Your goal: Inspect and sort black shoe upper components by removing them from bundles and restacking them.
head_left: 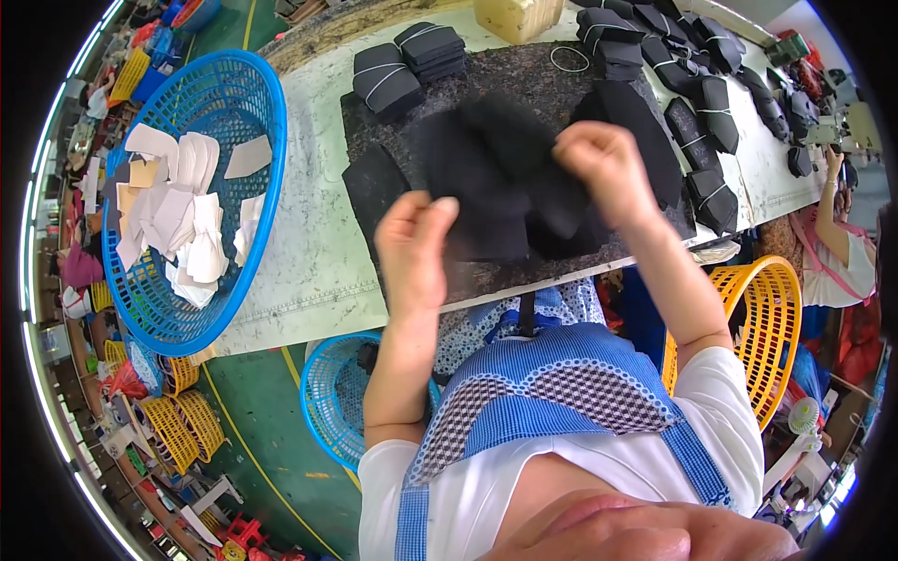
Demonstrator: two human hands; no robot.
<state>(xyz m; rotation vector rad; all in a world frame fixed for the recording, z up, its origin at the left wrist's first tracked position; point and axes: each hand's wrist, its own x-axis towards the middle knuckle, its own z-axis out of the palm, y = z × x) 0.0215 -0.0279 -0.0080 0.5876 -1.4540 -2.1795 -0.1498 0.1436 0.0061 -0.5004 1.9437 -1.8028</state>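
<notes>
My left hand (414, 248) is closed, thumb and fingers pinched at the left edge of a dark, motion-blurred black sheet piece (472, 201). Higher and to the right, my right hand (608, 168) pinches the corner of another black sheet piece (514, 140), which overlaps the first. Both are over a dark, speckled work mat (505, 79). More black cut pieces (645, 140) lie beside my right hand, and one flat black piece (374, 178) is beyond my left. The exact outlines between my hands are smeared.
Two banded black stacks (388, 79) stand at the mat's far left, near a loose rubber band (570, 59). Several black bundles (716, 112) crowd the right. A blue basket (271, 187) holds pale pieces at left. A yellow basket (790, 318) stands below right.
</notes>
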